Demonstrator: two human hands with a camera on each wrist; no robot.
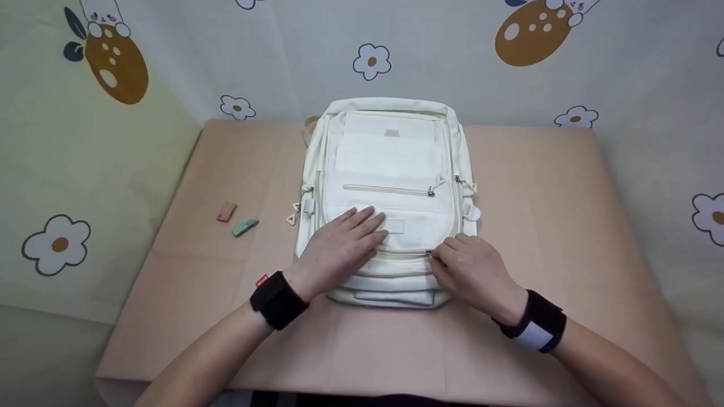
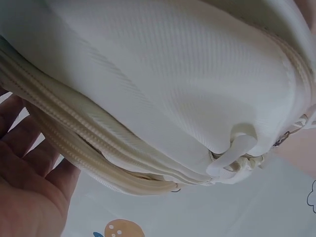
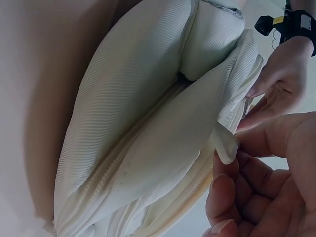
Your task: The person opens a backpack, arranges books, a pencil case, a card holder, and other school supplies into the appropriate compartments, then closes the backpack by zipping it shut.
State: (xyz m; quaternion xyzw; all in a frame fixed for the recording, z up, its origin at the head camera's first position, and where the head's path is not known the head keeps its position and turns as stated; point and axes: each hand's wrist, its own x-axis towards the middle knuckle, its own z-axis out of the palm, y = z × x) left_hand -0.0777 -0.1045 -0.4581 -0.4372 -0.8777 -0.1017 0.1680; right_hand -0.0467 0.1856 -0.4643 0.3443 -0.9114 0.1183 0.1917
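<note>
A cream backpack (image 1: 390, 152) lies on the table with its front face up. My left hand (image 1: 342, 246) rests on its lower front with the fingers extended. In the left wrist view, the fingers (image 2: 37, 155) lie along the bag's zipped edge. My right hand (image 1: 475, 271) is at the lower right of the front pocket, at the end of a zipper (image 1: 404, 252). In the right wrist view, the thumb and curled fingers of that hand (image 3: 271, 192) pinch a cream zipper pull (image 3: 225, 143). The pocket's inside is hidden.
Left of the backpack, a small pink block (image 1: 227, 212) and a small green piece (image 1: 245, 227) lie on the tan-covered table (image 1: 543, 226). A short front zipper (image 1: 390, 190) crosses the bag higher up. Patterned curtains (image 1: 305, 51) surround the table's back and sides.
</note>
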